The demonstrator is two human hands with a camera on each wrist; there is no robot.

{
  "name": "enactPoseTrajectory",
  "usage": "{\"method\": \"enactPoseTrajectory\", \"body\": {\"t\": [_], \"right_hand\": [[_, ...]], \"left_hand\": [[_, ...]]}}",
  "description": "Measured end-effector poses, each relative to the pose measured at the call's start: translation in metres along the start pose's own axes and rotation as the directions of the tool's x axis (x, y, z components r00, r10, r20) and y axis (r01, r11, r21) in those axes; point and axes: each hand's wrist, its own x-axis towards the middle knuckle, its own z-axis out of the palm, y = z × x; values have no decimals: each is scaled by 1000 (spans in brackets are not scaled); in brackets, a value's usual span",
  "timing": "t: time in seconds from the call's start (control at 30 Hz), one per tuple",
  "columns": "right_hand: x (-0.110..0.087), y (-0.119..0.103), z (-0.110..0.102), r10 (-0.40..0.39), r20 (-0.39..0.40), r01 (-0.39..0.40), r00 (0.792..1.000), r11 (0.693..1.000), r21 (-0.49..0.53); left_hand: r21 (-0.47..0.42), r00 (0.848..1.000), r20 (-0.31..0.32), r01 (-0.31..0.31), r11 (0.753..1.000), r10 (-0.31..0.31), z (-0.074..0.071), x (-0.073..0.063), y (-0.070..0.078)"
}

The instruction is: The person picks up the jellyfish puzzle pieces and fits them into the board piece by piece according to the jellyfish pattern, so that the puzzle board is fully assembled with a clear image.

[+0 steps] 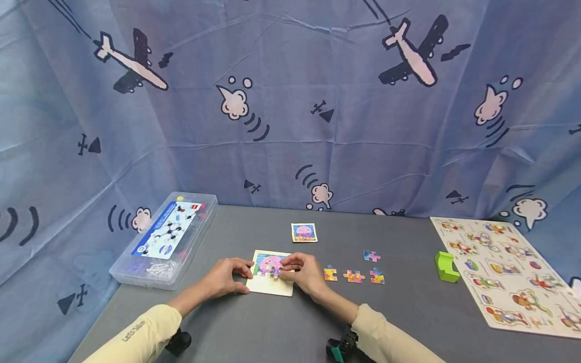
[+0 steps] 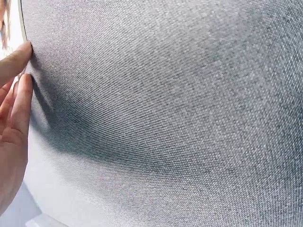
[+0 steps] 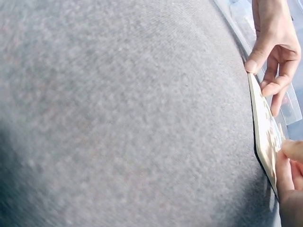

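A pale puzzle board (image 1: 271, 287) lies on the grey table, with part of a pink octopus picture filled in. My left hand (image 1: 225, 276) rests at its left edge, thumb near the lower corner and fingertips further up, touching the rim. In the right wrist view, that left hand (image 3: 278, 42) meets the board (image 3: 266, 149) at its corner and side. My right hand (image 1: 306, 275) pinches a small puzzle piece (image 1: 275, 272) over the picture; the fingers partly hide it. Only fingers and part of the palm of the left hand (image 2: 13, 109) show in the left wrist view.
Several loose puzzle pieces (image 1: 354, 276) lie right of the board. Behind it is a small octopus picture card (image 1: 304, 233). A clear plastic case (image 1: 165, 239) stands at the left. At the right are a green block (image 1: 447, 267) and a large picture board (image 1: 513, 275).
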Motion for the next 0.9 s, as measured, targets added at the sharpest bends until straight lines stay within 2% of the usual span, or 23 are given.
{"method": "enactPoseTrajectory", "body": {"t": [0.23,0.9], "right_hand": [[1,0,3,-9,-13,8,1000,999,-52],[1,-2,12,-70,-72,60,995,990,-127]], "left_hand": [[-10,1000,2,-8,1000,8,-1,1,2],[-7,999,13,44,999,-44,-1,2,4]]}}
